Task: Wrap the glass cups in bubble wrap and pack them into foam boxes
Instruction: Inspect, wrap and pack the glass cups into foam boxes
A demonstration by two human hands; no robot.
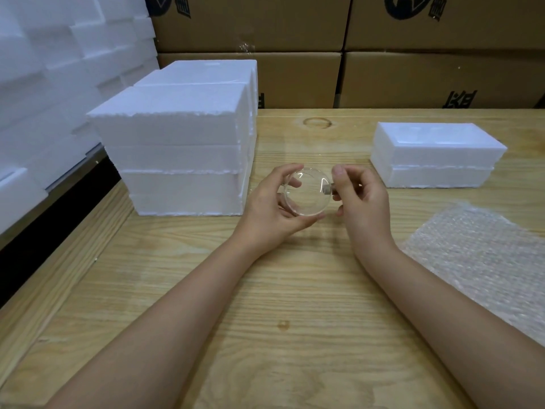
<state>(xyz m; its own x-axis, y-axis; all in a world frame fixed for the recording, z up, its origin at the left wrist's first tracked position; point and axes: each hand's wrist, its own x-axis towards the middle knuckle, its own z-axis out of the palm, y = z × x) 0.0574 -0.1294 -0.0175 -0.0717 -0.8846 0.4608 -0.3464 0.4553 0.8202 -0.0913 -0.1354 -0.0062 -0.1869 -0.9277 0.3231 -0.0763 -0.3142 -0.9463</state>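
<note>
Packing station in a warehouse or stockroom, shown by printed cardboard cartons (pixel 250 23) stacked as a back wall, white foam boxes (pixel 177 149) piled in stacks, bubble wrap (pixel 483 261) laid on a plain wooden worktable (pixel 265 290)

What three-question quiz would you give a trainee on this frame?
1. True or false: the glass cup is already wrapped in the bubble wrap.
2. Whose fingers curl round the cup's round body? A the left hand; B the right hand; C neither.
3. Fill in: the taller stack of foam boxes stands on the person's ____ side.
Key: 1 false; 2 A; 3 left.
</note>
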